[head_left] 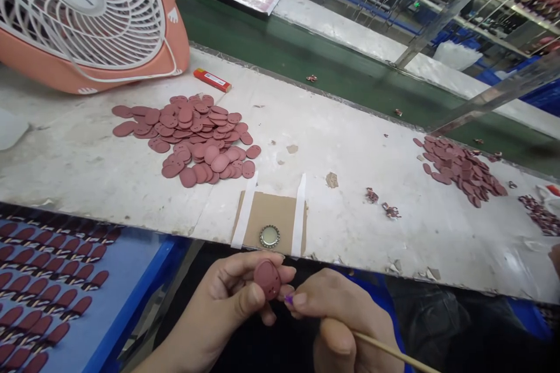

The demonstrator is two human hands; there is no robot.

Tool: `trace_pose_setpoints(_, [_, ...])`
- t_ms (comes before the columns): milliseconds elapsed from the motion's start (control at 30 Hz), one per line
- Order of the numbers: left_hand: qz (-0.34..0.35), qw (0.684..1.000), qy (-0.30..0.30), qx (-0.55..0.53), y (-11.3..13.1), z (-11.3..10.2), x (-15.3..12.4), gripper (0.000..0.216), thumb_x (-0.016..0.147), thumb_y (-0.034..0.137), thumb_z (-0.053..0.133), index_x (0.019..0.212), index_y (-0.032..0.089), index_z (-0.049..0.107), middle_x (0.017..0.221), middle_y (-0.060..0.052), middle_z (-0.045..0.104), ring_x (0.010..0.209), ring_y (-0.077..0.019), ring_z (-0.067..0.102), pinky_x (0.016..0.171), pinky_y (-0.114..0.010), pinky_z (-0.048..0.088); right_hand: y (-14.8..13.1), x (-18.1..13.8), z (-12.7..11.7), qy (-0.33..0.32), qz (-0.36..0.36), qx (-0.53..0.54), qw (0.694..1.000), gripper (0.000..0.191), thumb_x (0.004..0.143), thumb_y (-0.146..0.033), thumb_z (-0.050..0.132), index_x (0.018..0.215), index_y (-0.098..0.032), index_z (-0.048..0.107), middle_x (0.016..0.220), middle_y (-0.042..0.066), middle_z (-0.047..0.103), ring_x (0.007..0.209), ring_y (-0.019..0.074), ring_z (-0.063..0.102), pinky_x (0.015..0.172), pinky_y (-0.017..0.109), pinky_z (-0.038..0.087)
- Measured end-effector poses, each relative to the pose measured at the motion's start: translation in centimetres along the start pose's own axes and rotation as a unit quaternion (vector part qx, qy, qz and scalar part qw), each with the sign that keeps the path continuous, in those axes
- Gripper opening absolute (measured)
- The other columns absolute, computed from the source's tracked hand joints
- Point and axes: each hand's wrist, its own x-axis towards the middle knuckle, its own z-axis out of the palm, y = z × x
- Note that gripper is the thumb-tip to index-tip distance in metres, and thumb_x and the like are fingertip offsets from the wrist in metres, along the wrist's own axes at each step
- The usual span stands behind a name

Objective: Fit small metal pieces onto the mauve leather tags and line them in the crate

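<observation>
A dark red oval piece with small holes (266,278) is pinched between the thumb and fingers of my left hand (231,291), just in front of the table edge. My right hand (354,309) is closed around a thin wooden stick (394,352), whose back end points to the lower right. A small purple bit (289,299) shows at my right fingertips, close beside the oval piece; whether it belongs to the stick I cannot tell. Just beyond my hands, a metal bottle cap (269,236) lies on a cardboard square (273,210) held down by white tape strips.
Many similar oval pieces lie heaped (201,134) at left, with another heap (464,169) at right. An orange fan (175,29) and a red box (212,80) stand behind. A blue tray (131,280) of dark red parts sits lower left. A green belt (341,81) runs behind the table.
</observation>
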Motion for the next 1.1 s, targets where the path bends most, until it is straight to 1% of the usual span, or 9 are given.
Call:
trace_pose_setpoints(133, [-0.004, 1.0, 0.018, 0.0, 0.3, 0.5, -0.2, 0.025, 0.066, 0.038, 0.087, 0.088, 0.027, 0.082, 0.084, -0.005, 0.082, 0.059, -0.0116, 0.066, 0.056, -0.019, 0.054, 0.0, 0.4, 0.3, 0.002, -0.026, 0.007, 1.0, 0.026, 0.108, -0.028, 0.051, 0.095, -0.01, 0.065, 0.069, 0.003, 0.066, 0.058, 0.0111, 0.064, 0.054, 0.019, 0.054])
trace_pose_setpoints(400, [0.003, 1.0, 0.014, 0.004, -0.1, 0.1, -0.3, 0.022, 0.069, 0.036, 0.086, 0.089, 0.027, 0.082, 0.087, -0.005, 0.082, 0.064, -0.0135, 0.07, 0.059, -0.02, 0.055, -0.1, 0.3, 0.1, -0.032, -0.017, -0.007, 0.999, 0.025, 0.108, -0.026, 0.05, 0.095, -0.011, 0.065, 0.07, 0.003, 0.066, 0.059, 0.0118, 0.064, 0.056, 0.02, 0.056])
trace_pose_setpoints(500, [0.0, 1.0, 0.021, 0.011, -0.2, -0.1, -0.3, 0.024, 0.07, 0.038, 0.085, 0.09, 0.027, 0.082, 0.088, -0.005, 0.082, 0.063, -0.013, 0.069, 0.06, -0.02, 0.056, 0.2, -0.2, 0.0, -0.015, -0.012, 0.012, 1.0, 0.025, 0.108, -0.029, 0.049, 0.098, -0.013, 0.065, 0.071, 0.003, 0.066, 0.06, 0.0123, 0.064, 0.054, 0.021, 0.055])
trace_pose_setpoints(633, [0.012, 0.996, 0.078, 0.031, -0.1, -1.0, -0.3, 0.027, 0.07, 0.04, 0.084, 0.094, 0.027, 0.081, 0.091, -0.005, 0.082, 0.07, -0.0151, 0.073, 0.06, -0.018, 0.057, 2.2, -1.4, -0.5, 0.007, 0.043, -0.008, 0.999, 0.027, 0.11, -0.03, 0.042, 0.101, -0.016, 0.064, 0.08, 0.004, 0.065, 0.064, 0.0131, 0.062, 0.055, 0.024, 0.051])
trace_pose_setpoints(700, [0.027, 0.991, 0.123, 0.038, 0.0, -1.7, -0.3, 0.027, 0.07, 0.04, 0.084, 0.094, 0.028, 0.081, 0.091, -0.004, 0.082, 0.077, -0.0168, 0.074, 0.058, -0.015, 0.056, 3.5, -1.7, -0.6, -0.021, 0.063, -0.053, 0.996, 0.024, 0.109, -0.025, 0.042, 0.102, -0.018, 0.063, 0.083, 0.003, 0.065, 0.067, 0.0128, 0.062, 0.058, 0.024, 0.05])
trace_pose_setpoints(800, [0.056, 0.981, 0.184, 0.035, 0.3, -2.7, -0.5, 0.026, 0.068, 0.04, 0.086, 0.09, 0.029, 0.081, 0.089, -0.002, 0.082, 0.077, -0.0162, 0.074, 0.056, -0.013, 0.055, 4.9, -1.8, -0.4, -0.059, 0.061, -0.094, 0.992, 0.019, 0.106, -0.02, 0.045, 0.103, -0.019, 0.064, 0.084, 0.001, 0.066, 0.069, 0.0128, 0.062, 0.061, 0.023, 0.048])
trace_pose_setpoints(933, [0.064, 0.978, 0.197, 0.032, 0.3, -3.1, -0.5, 0.028, 0.066, 0.038, 0.087, 0.091, 0.027, 0.081, 0.091, -0.004, 0.081, 0.079, -0.0174, 0.074, 0.056, -0.014, 0.056, 5.3, -1.4, 0.0, -0.092, 0.05, -0.125, 0.987, 0.019, 0.105, -0.018, 0.045, 0.1, -0.019, 0.064, 0.082, 0.0, 0.065, 0.069, 0.0129, 0.06, 0.063, 0.024, 0.046])
trace_pose_setpoints(1033, [0.071, 0.973, 0.22, 0.028, 0.3, -2.7, -0.4, 0.028, 0.066, 0.039, 0.087, 0.09, 0.026, 0.081, 0.09, -0.005, 0.081, 0.078, -0.018, 0.074, 0.055, -0.015, 0.055, 5.3, -1.1, 0.3, -0.097, 0.046, -0.133, 0.985, 0.019, 0.105, -0.018, 0.045, 0.099, -0.018, 0.064, 0.082, 0.001, 0.065, 0.069, 0.0132, 0.061, 0.064, 0.024, 0.045])
trace_pose_setpoints(1100, [0.07, 0.974, 0.211, 0.034, 0.2, -2.6, -0.4, 0.028, 0.066, 0.04, 0.087, 0.09, 0.026, 0.081, 0.09, -0.005, 0.082, 0.077, -0.0182, 0.074, 0.054, -0.015, 0.055, 5.3, -1.1, 0.3, -0.095, 0.047, -0.129, 0.986, 0.018, 0.104, -0.018, 0.047, 0.099, -0.019, 0.064, 0.082, 0.001, 0.065, 0.069, 0.0132, 0.061, 0.063, 0.023, 0.046])
